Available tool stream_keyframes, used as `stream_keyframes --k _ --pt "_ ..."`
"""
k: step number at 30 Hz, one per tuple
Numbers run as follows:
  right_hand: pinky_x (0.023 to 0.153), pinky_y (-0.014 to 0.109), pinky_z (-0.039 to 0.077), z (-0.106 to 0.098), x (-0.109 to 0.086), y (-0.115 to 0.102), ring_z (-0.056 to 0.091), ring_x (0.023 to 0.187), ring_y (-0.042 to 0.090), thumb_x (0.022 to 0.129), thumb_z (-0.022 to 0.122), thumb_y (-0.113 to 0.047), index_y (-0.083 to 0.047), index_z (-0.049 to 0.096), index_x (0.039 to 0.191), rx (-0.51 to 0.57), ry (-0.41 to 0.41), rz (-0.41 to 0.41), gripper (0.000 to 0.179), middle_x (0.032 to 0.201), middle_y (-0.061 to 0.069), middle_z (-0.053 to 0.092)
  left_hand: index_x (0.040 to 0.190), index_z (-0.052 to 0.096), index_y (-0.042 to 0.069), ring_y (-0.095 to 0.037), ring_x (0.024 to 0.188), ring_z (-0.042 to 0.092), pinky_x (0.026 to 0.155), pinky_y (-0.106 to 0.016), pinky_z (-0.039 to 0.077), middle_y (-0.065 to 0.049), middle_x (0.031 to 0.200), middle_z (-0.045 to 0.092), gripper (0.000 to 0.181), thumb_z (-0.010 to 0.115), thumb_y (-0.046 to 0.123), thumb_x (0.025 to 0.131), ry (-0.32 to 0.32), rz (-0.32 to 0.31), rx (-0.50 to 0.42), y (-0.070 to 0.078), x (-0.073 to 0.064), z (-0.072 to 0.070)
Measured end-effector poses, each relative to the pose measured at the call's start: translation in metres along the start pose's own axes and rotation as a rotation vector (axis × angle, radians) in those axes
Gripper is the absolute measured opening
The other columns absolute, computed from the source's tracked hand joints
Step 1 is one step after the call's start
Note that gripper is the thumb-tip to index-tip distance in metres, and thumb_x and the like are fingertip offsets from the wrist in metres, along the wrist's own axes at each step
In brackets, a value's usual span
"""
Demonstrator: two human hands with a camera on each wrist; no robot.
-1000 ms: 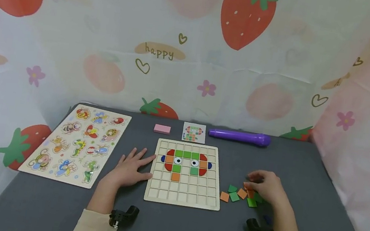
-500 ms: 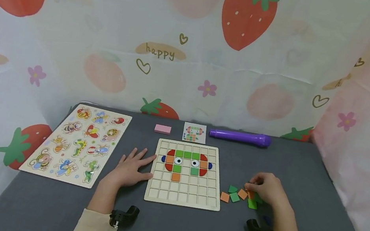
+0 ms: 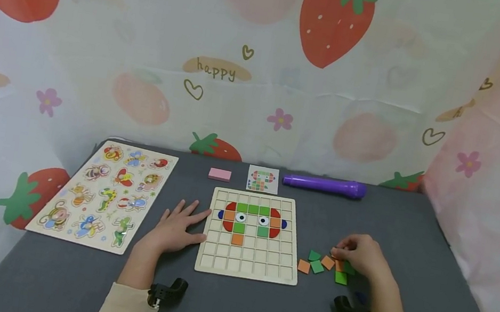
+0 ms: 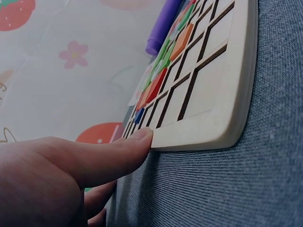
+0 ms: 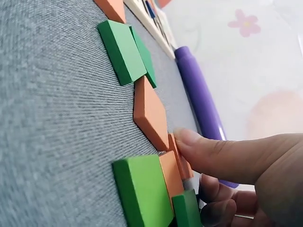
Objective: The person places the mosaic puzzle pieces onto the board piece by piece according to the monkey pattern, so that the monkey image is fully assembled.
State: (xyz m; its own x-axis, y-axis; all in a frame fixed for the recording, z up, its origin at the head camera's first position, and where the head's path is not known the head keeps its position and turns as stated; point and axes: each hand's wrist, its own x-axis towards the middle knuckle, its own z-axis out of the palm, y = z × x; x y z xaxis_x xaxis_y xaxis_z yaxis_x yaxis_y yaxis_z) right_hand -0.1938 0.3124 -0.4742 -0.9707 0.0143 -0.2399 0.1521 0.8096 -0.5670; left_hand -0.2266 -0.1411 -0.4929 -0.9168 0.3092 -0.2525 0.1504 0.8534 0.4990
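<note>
A pale wooden grid board (image 3: 262,271) lies mid-table, with red, green, orange and blue pieces and two eye tiles set in its upper rows. My left hand (image 3: 173,228) is spread flat at its left edge, and in the left wrist view the thumb (image 4: 137,142) touches the board's rim. To the right of the board, my right hand (image 3: 358,254) reaches into a loose pile of tiles. There, the thumb and fingers pinch an orange tile (image 5: 181,163). Beside it are another orange tile (image 5: 171,172), a light green tile (image 5: 144,184) and a dark green tile (image 5: 187,208).
Behind the board are a small pattern card (image 3: 262,179), a pink block (image 3: 219,174) and a purple microphone-shaped stick (image 3: 323,185). An insect picture board (image 3: 123,175) lies on the left. A dark blue piece (image 3: 361,297) sits near the right wrist.
My right hand has dropped slightly toward me, its fingertips drawing closer together on the orange tile. The left hand and the board have stayed still.
</note>
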Motion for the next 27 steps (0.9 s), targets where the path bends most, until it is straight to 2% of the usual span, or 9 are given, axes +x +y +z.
stream_keyframes --k 6,10,14,17,22,27 --pt "0.064 0.033 0.046 0.001 -0.001 -0.003 0.058 0.077 0.021 0.094 0.073 -0.031 -0.007 0.070 0.089 0.014 0.001 0.001 0.024 0.086 0.006 0.068 0.157 0.039 0.025 -0.044 0.156 0.002 0.121 -0.069 0.002 -0.013 0.168 0.020 0.069 0.067 0.041 0.096 0.004 0.006 0.006 0.001 -0.001 -0.001" --pt "0.064 0.033 0.047 0.000 -0.003 -0.009 0.060 0.078 0.020 0.095 0.071 -0.036 -0.008 0.067 0.091 0.037 0.002 -0.045 0.029 0.089 0.007 0.068 0.157 0.039 0.025 -0.044 0.156 0.002 0.121 -0.069 0.002 -0.014 0.168 0.020 0.069 0.067 0.040 0.096 0.007 0.002 0.004 0.001 -0.001 0.000" --pt "0.064 0.033 0.047 0.001 -0.006 -0.023 0.060 0.077 0.020 0.096 0.068 -0.041 -0.008 0.064 0.092 0.065 0.000 -0.106 0.033 0.092 0.008 0.068 0.157 0.039 0.025 -0.043 0.156 0.001 0.121 -0.068 0.002 -0.013 0.168 0.020 0.070 0.067 0.040 0.095 0.004 -0.007 0.003 0.001 0.000 0.001" --pt "0.061 0.033 0.046 0.004 -0.008 -0.037 0.058 0.071 0.020 0.097 0.067 -0.040 -0.008 0.062 0.091 0.088 -0.014 -0.116 0.033 0.088 0.007 0.068 0.157 0.038 0.026 -0.043 0.156 0.001 0.121 -0.068 0.002 -0.013 0.169 0.019 0.070 0.067 0.040 0.095 0.003 -0.007 0.005 0.001 0.002 0.001" --pt "0.051 0.032 0.041 0.016 -0.009 -0.061 0.048 0.057 0.017 0.096 0.069 -0.037 -0.010 0.061 0.090 0.154 -0.033 -0.125 0.029 0.080 0.009 0.069 0.158 0.038 0.026 -0.043 0.156 0.001 0.121 -0.068 0.002 -0.013 0.169 0.019 0.070 0.067 0.041 0.096 0.001 -0.005 0.010 0.000 0.003 0.002" --pt "0.053 0.030 0.041 0.040 -0.007 -0.085 0.051 0.061 0.017 0.094 0.073 -0.032 -0.010 0.067 0.090 0.213 -0.027 -0.153 0.023 0.077 0.008 0.071 0.157 0.038 0.027 -0.043 0.156 0.001 0.121 -0.068 0.002 -0.012 0.169 0.019 0.069 0.066 0.042 0.096 0.000 -0.006 0.000 -0.003 0.002 0.003"
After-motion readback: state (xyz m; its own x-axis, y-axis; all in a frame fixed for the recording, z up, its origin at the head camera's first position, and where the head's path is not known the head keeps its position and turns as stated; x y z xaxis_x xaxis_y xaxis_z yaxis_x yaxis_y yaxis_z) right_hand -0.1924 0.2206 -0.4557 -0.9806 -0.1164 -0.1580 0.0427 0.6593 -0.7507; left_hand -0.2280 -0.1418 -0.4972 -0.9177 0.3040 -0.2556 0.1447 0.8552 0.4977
